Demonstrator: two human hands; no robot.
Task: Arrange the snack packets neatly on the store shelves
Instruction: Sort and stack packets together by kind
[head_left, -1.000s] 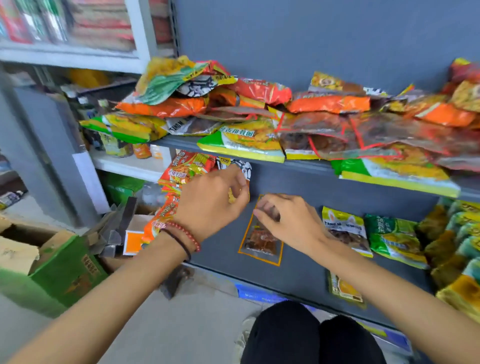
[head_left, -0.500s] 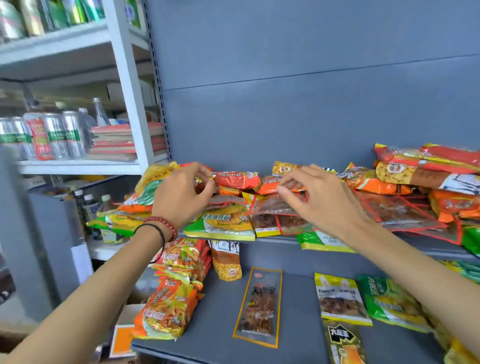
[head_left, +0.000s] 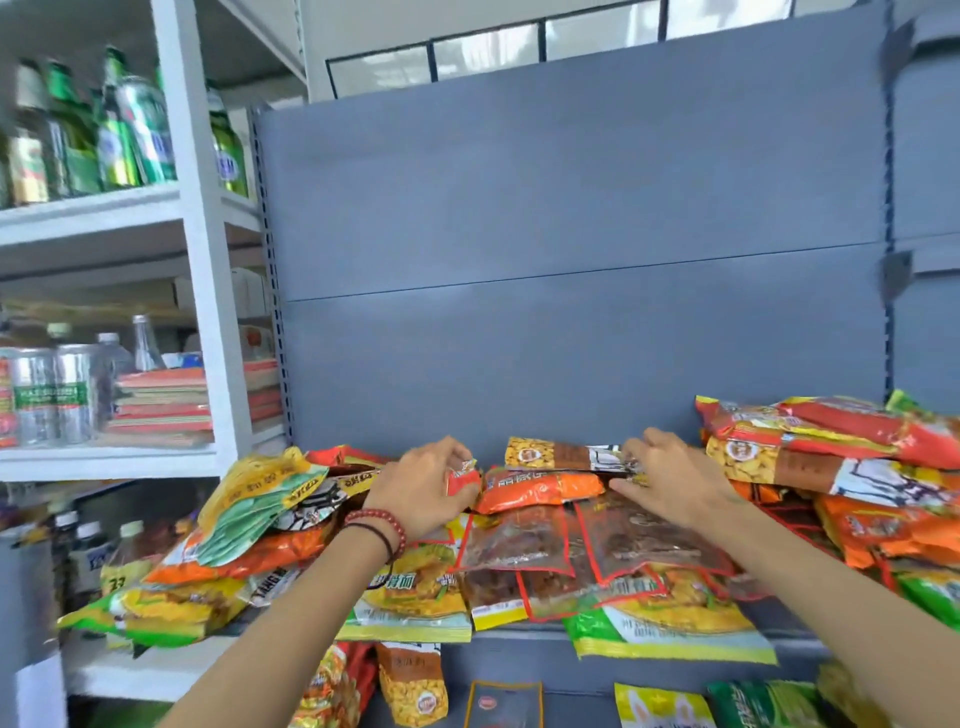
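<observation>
A jumbled heap of snack packets covers the grey upper shelf (head_left: 511, 635). My left hand (head_left: 423, 491) reaches into the heap's middle and grips a small red packet (head_left: 462, 479); only the packet's end shows past my fingers. An orange packet (head_left: 540, 489) lies just right of it. My right hand (head_left: 672, 480) pinches the right end of a brown and yellow packet (head_left: 563, 454) lying at the back against the grey panel. Clear red-edged packets (head_left: 519, 545) of dark snacks lie below both hands.
More red and orange packets (head_left: 831, 447) are stacked high at the right. White shelving (head_left: 202, 322) on the left holds green bottles (head_left: 130, 135), cans (head_left: 52, 395) and flat boxes. The lower shelf has several packets, among them a yellow-brown one (head_left: 413, 686).
The view has lifted from the lower shelf to the upper one. Both hands left the lower shelf, rose to the heap, and now hold packets at its back.
</observation>
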